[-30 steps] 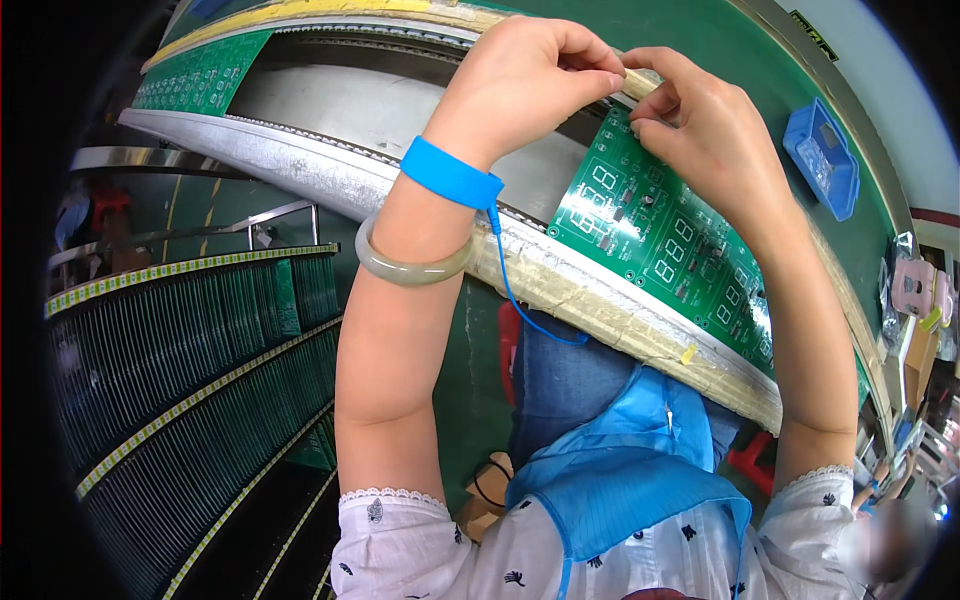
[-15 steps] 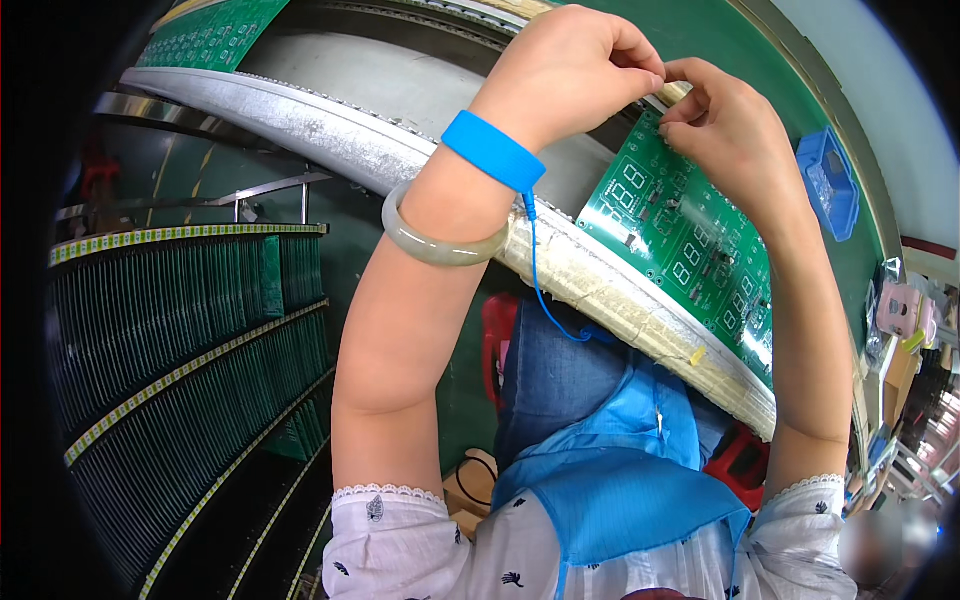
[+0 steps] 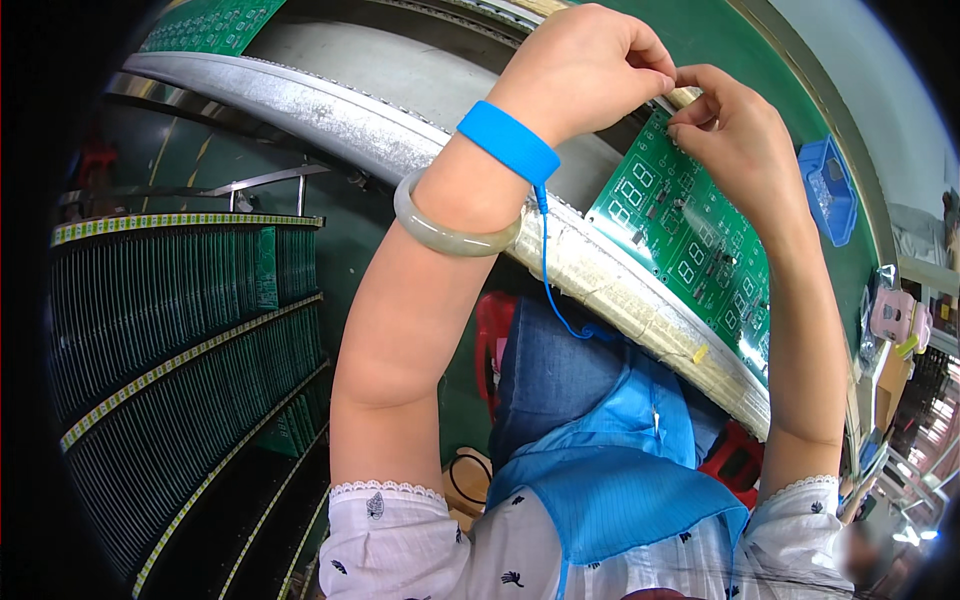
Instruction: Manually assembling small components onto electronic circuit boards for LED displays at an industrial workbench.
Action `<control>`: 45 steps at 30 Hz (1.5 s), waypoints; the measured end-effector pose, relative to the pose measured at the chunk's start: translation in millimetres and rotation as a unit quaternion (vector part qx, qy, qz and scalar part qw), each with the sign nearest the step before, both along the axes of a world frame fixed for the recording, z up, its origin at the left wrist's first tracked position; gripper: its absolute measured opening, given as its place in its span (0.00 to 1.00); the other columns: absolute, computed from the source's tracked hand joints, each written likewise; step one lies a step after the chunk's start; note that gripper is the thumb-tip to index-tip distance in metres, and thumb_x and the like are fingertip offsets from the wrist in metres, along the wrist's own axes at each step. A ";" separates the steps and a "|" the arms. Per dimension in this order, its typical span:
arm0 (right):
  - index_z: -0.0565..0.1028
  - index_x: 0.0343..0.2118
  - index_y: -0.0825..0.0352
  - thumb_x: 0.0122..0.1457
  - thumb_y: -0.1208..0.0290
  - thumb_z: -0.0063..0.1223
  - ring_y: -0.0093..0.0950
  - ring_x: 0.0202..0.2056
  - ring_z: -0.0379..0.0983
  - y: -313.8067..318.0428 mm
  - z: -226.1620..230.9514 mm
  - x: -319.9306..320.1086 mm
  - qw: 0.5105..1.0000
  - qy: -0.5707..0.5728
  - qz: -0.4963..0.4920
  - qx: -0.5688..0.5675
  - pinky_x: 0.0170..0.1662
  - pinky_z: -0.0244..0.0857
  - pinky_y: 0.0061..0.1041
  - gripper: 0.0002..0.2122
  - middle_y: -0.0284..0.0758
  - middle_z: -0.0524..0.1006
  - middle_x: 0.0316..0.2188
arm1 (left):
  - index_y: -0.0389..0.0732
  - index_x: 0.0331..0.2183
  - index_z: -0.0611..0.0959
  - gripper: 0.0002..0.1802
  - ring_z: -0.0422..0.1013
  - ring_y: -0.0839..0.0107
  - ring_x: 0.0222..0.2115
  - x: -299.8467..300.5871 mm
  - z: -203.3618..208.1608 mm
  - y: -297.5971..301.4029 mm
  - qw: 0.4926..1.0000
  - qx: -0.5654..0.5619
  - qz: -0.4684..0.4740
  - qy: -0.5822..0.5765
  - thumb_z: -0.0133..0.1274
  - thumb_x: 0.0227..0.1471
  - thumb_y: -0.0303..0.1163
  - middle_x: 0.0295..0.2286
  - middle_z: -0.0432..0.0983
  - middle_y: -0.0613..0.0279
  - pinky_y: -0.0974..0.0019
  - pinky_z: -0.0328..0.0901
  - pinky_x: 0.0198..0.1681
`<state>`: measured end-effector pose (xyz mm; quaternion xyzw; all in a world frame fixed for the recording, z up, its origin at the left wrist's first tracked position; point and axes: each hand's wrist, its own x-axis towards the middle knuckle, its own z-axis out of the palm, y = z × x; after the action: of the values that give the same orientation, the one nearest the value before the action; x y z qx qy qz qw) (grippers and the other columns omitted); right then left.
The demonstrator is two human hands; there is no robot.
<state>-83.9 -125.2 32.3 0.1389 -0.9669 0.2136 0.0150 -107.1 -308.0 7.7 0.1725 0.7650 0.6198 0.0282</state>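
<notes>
My left hand, with a blue wrist strap and a pale bangle on its arm, is held over the far edge of the conveyor. Its thumb and fingers are pinched together; whatever may be in them is too small to make out. Close beside it, my right hand has fingertips and thumb drawn in, over the far corner of a green circuit board with white digit outlines and small parts. The board lies on the conveyor, partly covered by my right hand and forearm.
A blue plastic bin with small clear items stands right of my right hand. Another green board lies at the far left of the conveyor. The taped metal rail runs before me. At left stands a rack holding many boards.
The view has shifted slightly. My hands stay close together over the board's far corner; the right fingers have curled a little differently, with no clear hold or release seen.
</notes>
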 end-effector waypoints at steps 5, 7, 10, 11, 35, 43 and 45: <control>0.79 0.45 0.64 0.49 0.77 0.55 0.35 0.29 0.78 0.8 -0.7 -0.7 1.000 0.004 -0.001 0.005 0.36 0.70 0.33 0.17 0.37 0.80 0.26 | 0.29 0.32 0.86 0.09 0.77 0.69 0.26 -0.7 -0.9 0.6 1.000 0.000 0.005 0.006 0.58 0.49 0.26 0.24 0.82 0.50 0.66 0.70 0.32; 0.79 0.45 0.64 0.49 0.77 0.55 0.35 0.29 0.78 0.6 -1.2 -0.2 1.000 0.011 -0.002 0.004 0.36 0.70 0.33 0.17 0.38 0.80 0.26 | 0.29 0.32 0.86 0.09 0.77 0.69 0.26 -0.4 -1.1 0.3 1.000 0.001 0.006 0.002 0.58 0.49 0.26 0.24 0.82 0.49 0.66 0.70 0.32; 0.79 0.45 0.64 0.49 0.77 0.55 0.36 0.30 0.78 -1.8 -0.1 0.7 1.000 0.002 -0.006 0.016 0.37 0.71 0.33 0.18 0.38 0.80 0.27 | 0.30 0.32 0.86 0.10 0.77 0.68 0.26 0.0 -1.7 -0.5 1.000 -0.010 0.004 0.010 0.58 0.49 0.27 0.25 0.82 0.49 0.65 0.70 0.33; 0.79 0.45 0.64 0.49 0.77 0.55 0.36 0.30 0.78 -2.8 -0.1 1.1 1.000 0.003 -0.006 0.016 0.37 0.71 0.33 0.18 0.38 0.80 0.27 | 0.30 0.33 0.86 0.10 0.77 0.66 0.26 0.7 -0.7 -0.6 1.000 -0.019 0.008 0.007 0.58 0.49 0.27 0.25 0.82 0.48 0.65 0.70 0.33; 0.79 0.31 0.63 0.46 0.77 0.56 0.41 0.35 0.78 -8.9 -11.8 8.2 0.987 0.089 0.002 0.133 0.37 0.65 0.44 0.08 0.40 0.81 0.25 | 0.34 0.34 0.87 0.08 0.73 0.79 0.27 -2.5 -20.0 7.0 0.999 -0.031 0.012 0.001 0.63 0.49 0.25 0.27 0.83 0.62 0.72 0.69 0.34; 0.79 0.37 0.63 0.49 0.76 0.54 0.41 0.38 0.77 -2.3 -7.4 1.0 0.994 0.023 0.007 0.106 0.40 0.68 0.46 0.11 0.38 0.82 0.29 | 0.33 0.36 0.86 0.08 0.75 0.79 0.32 -5.5 -21.1 3.2 0.999 -0.047 0.007 -0.021 0.62 0.51 0.25 0.30 0.83 0.63 0.73 0.70 0.37; 0.80 0.39 0.63 0.50 0.73 0.58 0.40 0.38 0.78 1.9 0.3 3.0 0.998 0.024 -0.003 0.049 0.42 0.70 0.40 0.11 0.37 0.82 0.30 | 0.35 0.33 0.86 0.08 0.71 0.81 0.25 -5.6 -19.7 2.8 1.000 -0.009 0.018 0.003 0.64 0.49 0.26 0.26 0.82 0.65 0.73 0.68 0.31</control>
<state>-81.0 -123.3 32.6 0.1419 -0.9759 0.1624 0.0324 -112.8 -305.3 -12.0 0.1604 0.7739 0.6125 0.0162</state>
